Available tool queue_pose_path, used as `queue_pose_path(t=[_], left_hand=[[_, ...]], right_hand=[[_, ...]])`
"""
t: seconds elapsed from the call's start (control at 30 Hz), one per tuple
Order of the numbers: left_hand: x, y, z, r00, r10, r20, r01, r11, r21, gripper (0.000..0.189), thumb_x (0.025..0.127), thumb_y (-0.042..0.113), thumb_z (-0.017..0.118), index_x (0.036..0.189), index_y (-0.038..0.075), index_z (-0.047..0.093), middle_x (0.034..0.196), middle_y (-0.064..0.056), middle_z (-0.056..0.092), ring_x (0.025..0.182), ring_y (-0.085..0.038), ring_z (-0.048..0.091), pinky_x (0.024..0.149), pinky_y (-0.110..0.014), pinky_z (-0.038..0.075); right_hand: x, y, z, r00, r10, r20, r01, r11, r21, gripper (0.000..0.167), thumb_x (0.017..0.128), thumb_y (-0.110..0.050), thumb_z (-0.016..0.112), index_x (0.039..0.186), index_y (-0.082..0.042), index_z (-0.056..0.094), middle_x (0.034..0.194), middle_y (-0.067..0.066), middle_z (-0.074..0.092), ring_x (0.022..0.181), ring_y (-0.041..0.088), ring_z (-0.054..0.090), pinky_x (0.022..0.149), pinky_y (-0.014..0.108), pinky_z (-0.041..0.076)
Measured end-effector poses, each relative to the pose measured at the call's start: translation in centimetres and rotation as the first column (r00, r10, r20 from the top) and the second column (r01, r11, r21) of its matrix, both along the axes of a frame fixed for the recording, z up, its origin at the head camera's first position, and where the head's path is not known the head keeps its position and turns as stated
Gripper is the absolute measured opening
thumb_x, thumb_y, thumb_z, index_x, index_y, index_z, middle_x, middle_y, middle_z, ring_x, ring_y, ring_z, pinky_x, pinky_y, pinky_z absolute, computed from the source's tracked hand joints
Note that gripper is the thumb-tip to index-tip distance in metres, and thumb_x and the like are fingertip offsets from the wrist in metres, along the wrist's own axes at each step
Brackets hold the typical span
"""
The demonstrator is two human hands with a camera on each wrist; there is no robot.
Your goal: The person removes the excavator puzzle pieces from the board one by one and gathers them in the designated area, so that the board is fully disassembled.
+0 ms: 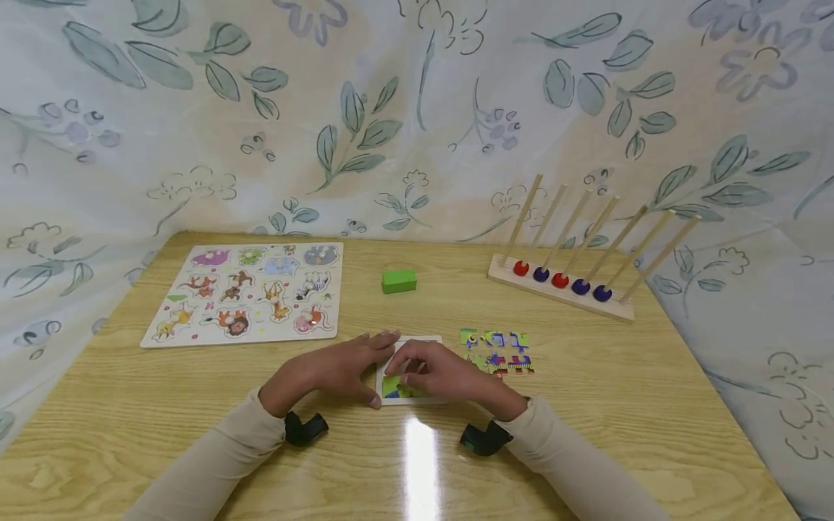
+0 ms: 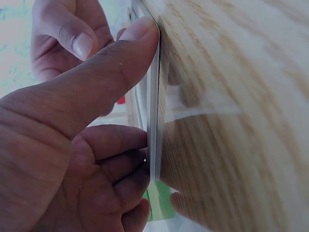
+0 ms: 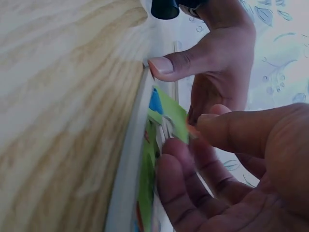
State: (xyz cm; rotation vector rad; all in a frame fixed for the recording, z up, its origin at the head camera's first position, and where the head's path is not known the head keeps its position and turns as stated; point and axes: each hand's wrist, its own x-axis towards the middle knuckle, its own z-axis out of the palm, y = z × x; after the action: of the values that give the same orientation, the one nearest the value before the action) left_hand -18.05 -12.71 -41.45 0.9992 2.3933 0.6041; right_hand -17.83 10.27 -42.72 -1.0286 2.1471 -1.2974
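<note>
A small white-bordered puzzle tray [image 1: 391, 402] lies flat on the table. My left hand [image 1: 335, 367] rests along its left side, with spread fingers and the thumb at the near left corner. In the left wrist view, the thumb and fingertips touch the tray's edge. Over the tray, my right hand [image 1: 446, 373] pinches a green puzzle piece [image 3: 176, 113] with a blue patch, tilted above the tray in the right wrist view. A green part of the picture [image 1: 394, 388] shows inside the tray; my right hand hides much of the rest.
Loose puzzle pieces [image 1: 495, 339] lie right of the tray. A green block [image 1: 399, 281] sits behind it. An animal peg board [image 1: 260, 334] lies at the back left. At the back right stands a wooden base [image 1: 554, 293] with upright rods and red and blue beads.
</note>
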Motion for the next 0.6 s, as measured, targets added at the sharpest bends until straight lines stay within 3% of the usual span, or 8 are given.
queue_pose_path(t=[0.13, 0.43, 0.6], left_hand=[[0.01, -0.01, 0.07, 1.000, 0.000, 0.001, 0.000, 1.000, 0.019, 0.088, 0.082, 0.032, 0.079, 0.152, 0.007, 0.033, 0.161, -0.012, 0.013, 0.143, -0.043, 0.013, 0.113, -0.055, 0.019], [0.06, -0.05, 0.12, 1.000, -0.005, 0.001, 0.005, 1.000, 0.013, 0.089, 0.083, 0.034, 0.078, 0.152, 0.003, 0.031, 0.161, -0.012, 0.013, 0.141, -0.048, 0.013, 0.113, -0.054, 0.020], [0.10, -0.06, 0.15, 1.000, -0.001, 0.007, 0.001, 1.000, 0.012, 0.089, 0.083, 0.034, 0.077, 0.152, 0.002, 0.030, 0.161, -0.011, 0.012, 0.142, -0.048, 0.013, 0.113, -0.054, 0.019]], right_hand=[[0.13, -0.40, 0.03, 1.000, -0.008, -0.023, 0.008, 1.000, 0.003, 0.019, 0.093, 0.003, 0.062, 0.109, -0.007, 0.067, 0.108, 0.001, 0.065, 0.087, 0.012, 0.058, 0.078, 0.027, 0.051], [0.21, -0.52, -0.16, 0.999, -0.010, 0.037, 0.010, 1.000, 0.003, 0.016, 0.094, 0.000, 0.062, 0.109, 0.000, 0.069, 0.103, 0.005, 0.068, 0.094, 0.010, 0.062, 0.083, 0.024, 0.050], [0.36, -0.53, -0.02, 0.999, -0.036, 0.035, 0.034, 0.999, 0.036, 0.017, 0.094, -0.001, 0.062, 0.109, -0.002, 0.070, 0.101, 0.005, 0.069, 0.087, 0.008, 0.060, 0.076, 0.023, 0.050]])
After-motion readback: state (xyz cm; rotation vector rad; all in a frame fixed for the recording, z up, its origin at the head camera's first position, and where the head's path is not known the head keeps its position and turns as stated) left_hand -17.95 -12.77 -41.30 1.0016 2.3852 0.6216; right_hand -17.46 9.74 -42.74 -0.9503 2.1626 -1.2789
